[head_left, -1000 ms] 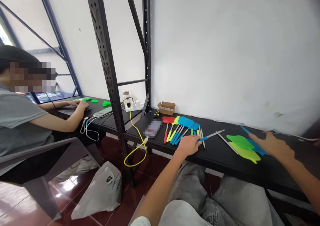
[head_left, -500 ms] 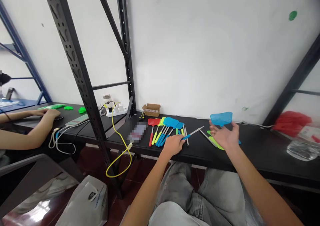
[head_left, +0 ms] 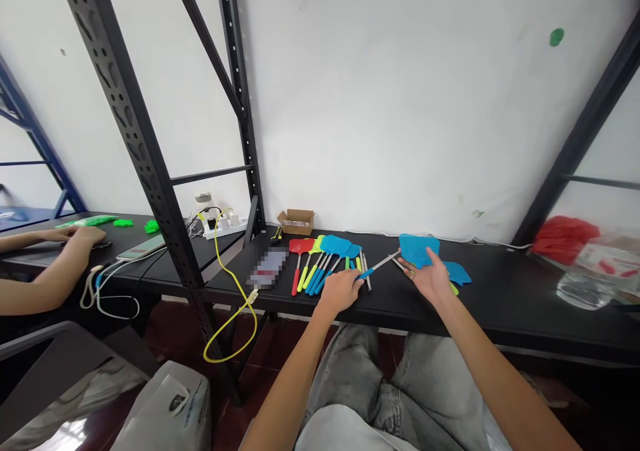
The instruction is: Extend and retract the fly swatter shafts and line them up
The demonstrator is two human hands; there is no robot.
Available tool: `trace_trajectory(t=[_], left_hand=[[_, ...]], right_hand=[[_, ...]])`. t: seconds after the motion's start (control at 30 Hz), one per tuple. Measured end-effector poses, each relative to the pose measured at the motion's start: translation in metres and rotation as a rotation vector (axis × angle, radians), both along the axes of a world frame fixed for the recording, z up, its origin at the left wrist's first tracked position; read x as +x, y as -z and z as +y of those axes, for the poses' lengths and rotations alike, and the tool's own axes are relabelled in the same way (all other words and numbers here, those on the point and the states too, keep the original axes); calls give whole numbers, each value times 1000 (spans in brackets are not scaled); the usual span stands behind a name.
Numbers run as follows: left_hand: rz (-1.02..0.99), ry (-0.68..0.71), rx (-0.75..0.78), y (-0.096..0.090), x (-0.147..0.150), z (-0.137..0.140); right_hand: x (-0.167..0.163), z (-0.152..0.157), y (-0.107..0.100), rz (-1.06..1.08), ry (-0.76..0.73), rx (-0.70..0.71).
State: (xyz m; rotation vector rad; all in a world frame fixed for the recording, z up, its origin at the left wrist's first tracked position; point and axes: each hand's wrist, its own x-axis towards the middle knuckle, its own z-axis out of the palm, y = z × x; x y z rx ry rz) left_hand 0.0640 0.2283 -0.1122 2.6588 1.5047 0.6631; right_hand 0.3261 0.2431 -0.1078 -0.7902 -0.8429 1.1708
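My left hand [head_left: 341,292] is closed round the blue handle [head_left: 367,274] of a fly swatter, its thin metal rod [head_left: 387,260] slanting up to the right. A blue mesh swatter head [head_left: 418,247] is held upright between the thumb and fingers of my right hand [head_left: 433,280]. The rod's tip comes close to this head's lower left corner; whether they touch I cannot tell. Another blue head [head_left: 459,273] lies behind my right wrist, partly covering something green. Left of my left hand, several swatters with red, yellow-green and blue heads [head_left: 335,244] lie fanned out, beside loose rods [head_left: 365,263].
A phone [head_left: 269,268] with a yellow cable [head_left: 254,314] and a small cardboard box [head_left: 296,221] are on the left of the black table [head_left: 505,284]. Red plastic bags [head_left: 563,236] lie far right. A black metal post [head_left: 135,138] separates a co-worker's hands [head_left: 85,233].
My right hand has brought the blue swatter head leftward and down toward the rod, its fingers closing on it. The left hand keeps its hold on the handle. The view has shifted slightly.
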Motion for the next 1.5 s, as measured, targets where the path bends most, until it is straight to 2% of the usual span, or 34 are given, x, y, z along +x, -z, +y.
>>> trace_trajectory(t=[0.1,0.27,0.43,0.73,0.93,1.13,1.5], left_hand=[[-5,10,15,1,0,1],[-9,18,35,4,-1,4],[-6,15,26,4,-1,3],[-4,14,33,3,-1,3],[4,18,40,5,-1,5],[6,16,43,5,-1,6],[8,5,44,5,-2,4]], right_hand=[[-6,10,7,100,126,-13],[-20,29,14,423,264,32],[-27,41,10,519,351,51],[-36,47,0,582,336,35],[-47,39,-17,684,366,93],[-55,30,-29,676,394,86],[-47,28,-21,649,260,-22]])
